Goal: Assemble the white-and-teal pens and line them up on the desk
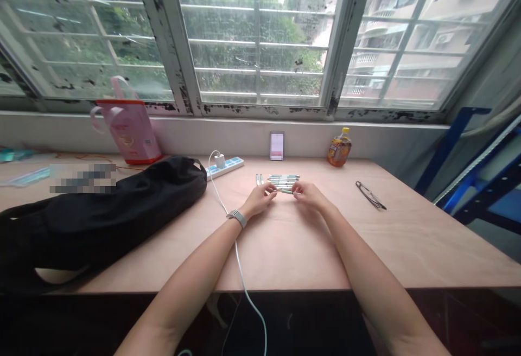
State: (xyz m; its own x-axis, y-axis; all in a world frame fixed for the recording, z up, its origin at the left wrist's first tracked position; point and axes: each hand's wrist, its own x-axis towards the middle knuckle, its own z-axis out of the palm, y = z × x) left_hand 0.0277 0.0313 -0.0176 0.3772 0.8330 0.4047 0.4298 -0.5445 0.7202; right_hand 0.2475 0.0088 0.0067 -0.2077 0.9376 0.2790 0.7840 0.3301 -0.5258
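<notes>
A slim pen (286,191) lies level between my two hands, close above or on the tabletop; I cannot tell which. My left hand (260,199), with a watch on its wrist, pinches the pen's left end. At the other end, the fingers of my right hand (311,197) close on it. Just beyond, several similar pens (284,178) lie side by side in a stack of rows pointing left to right. Two more pens (259,179) stand apart at their left, pointing away from me, partly hidden by my left hand.
A phone (277,146) leans on the wall behind the pens. A drink bottle (339,147) and folded glasses (370,195) are right. Left are a power strip (225,168) with charger and white cable, a black bag (122,209) and a pink container (129,132). The cable passes under my left wrist.
</notes>
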